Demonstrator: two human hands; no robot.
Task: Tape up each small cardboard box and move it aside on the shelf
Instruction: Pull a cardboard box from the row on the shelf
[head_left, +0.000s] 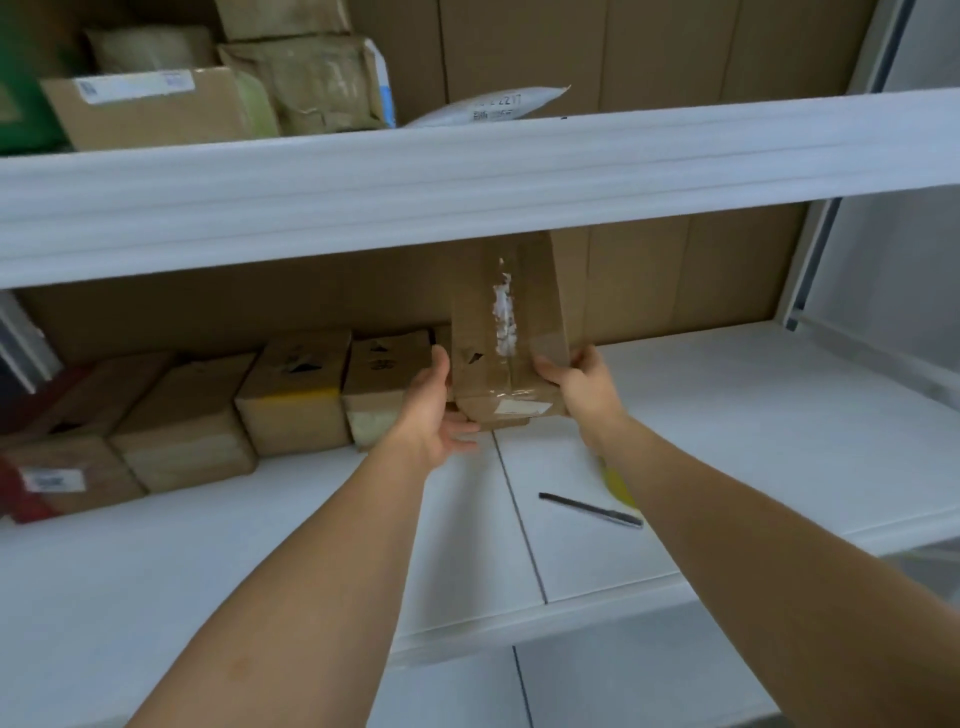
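Already both hands are holding one brown, clear-taped small cardboard box (506, 332) above the white shelf (727, 415): the left hand (434, 415), fingers loosely open, is supporting its nine-o'clock side while the right hand (576, 382) is gripping its three-o'clock edge. Apparently it is being moved toward the row of brown taped boxes (291, 395) sitting at nine o'clock, and no untaped boxes are showing.

A storeroom; white metal shelving (467, 171) holds rows of taped cardboard boxes (291, 395) and parcels (311, 83).
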